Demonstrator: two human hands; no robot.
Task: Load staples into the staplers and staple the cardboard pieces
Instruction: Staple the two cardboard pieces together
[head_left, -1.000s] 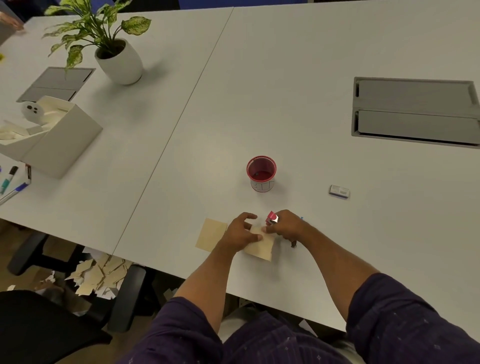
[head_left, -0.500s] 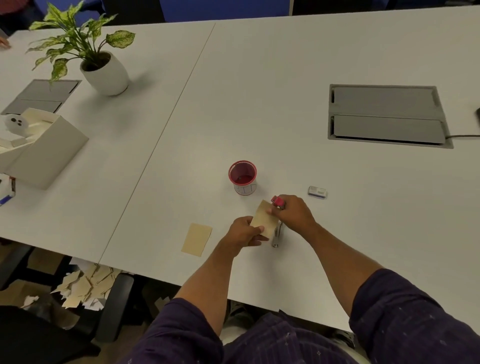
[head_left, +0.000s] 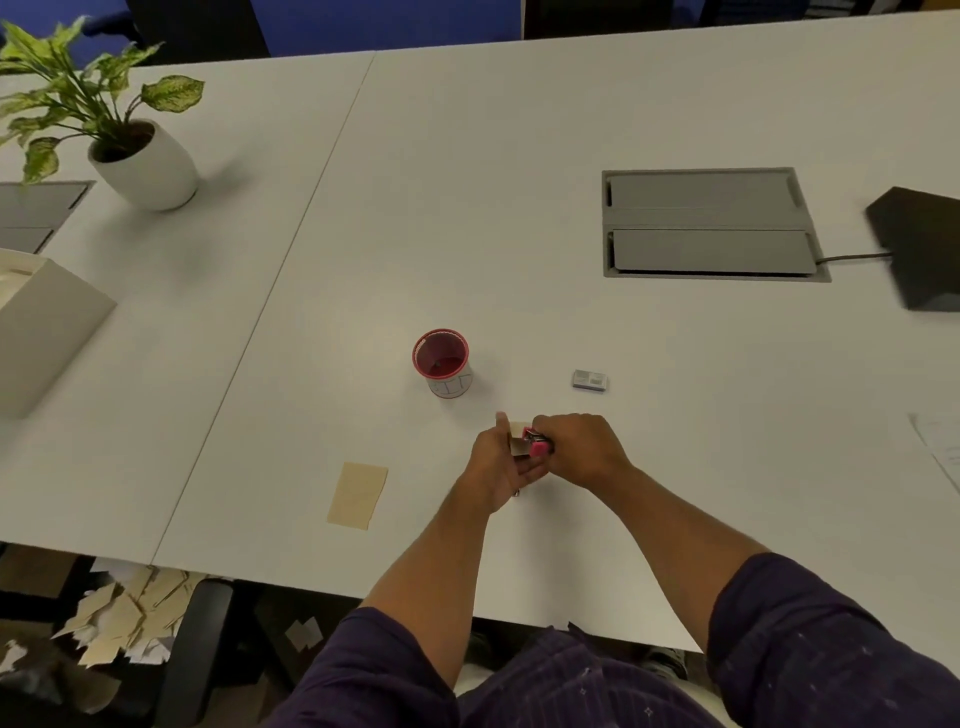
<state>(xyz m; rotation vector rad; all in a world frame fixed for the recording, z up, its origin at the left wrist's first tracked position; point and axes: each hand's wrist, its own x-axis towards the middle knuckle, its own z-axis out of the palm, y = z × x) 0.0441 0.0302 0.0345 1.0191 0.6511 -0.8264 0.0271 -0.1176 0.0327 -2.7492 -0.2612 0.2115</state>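
Observation:
My right hand (head_left: 582, 447) grips a small pink stapler (head_left: 537, 444) just above the white table (head_left: 519, 208). My left hand (head_left: 501, 467) holds a small tan cardboard piece (head_left: 518, 436) against the stapler's mouth, so most of the piece is hidden by fingers. A second tan cardboard piece (head_left: 358, 494) lies flat on the table to the left of my hands. A small grey staple box (head_left: 590, 380) rests beyond my right hand.
A red mesh cup (head_left: 442, 361) stands just beyond my hands. A potted plant (head_left: 140, 156) and a white box (head_left: 41, 332) sit at the left. A grey cable hatch (head_left: 709, 223) and a black device (head_left: 922, 249) are at the right. Cardboard scraps (head_left: 124, 618) litter the floor.
My left hand lifted one cardboard piece off the other and brought it up to the stapler. My right hand raised the stapler. The camera view shifted left and nearer.

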